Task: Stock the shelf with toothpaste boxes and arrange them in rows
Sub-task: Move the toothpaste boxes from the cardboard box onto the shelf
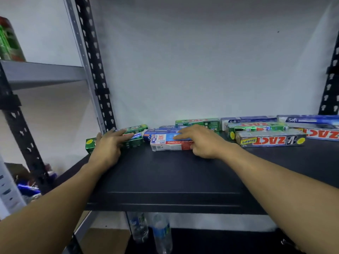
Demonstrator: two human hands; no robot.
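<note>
On the black shelf (165, 180) lie several toothpaste boxes along the back. My left hand (108, 145) rests with straight fingers on top of a green box (134, 140) at the shelf's left end. My right hand (200, 142) lies flat on a red, white and blue box (165, 143) in the middle, fingers pointing left. Behind that box sit blue boxes (156, 132) and a green box (197, 121). To the right lie a grey Zact box (269, 141), a green Zact box (256, 128) and blue Safi boxes (249, 119), loosely overlapping.
A black slotted upright (95, 70) stands at the shelf's left rear, another upright (332, 85) at the right. Water bottles (161, 233) stand on the level below. A grey shelf (42, 74) to the left holds a green pack (9, 41).
</note>
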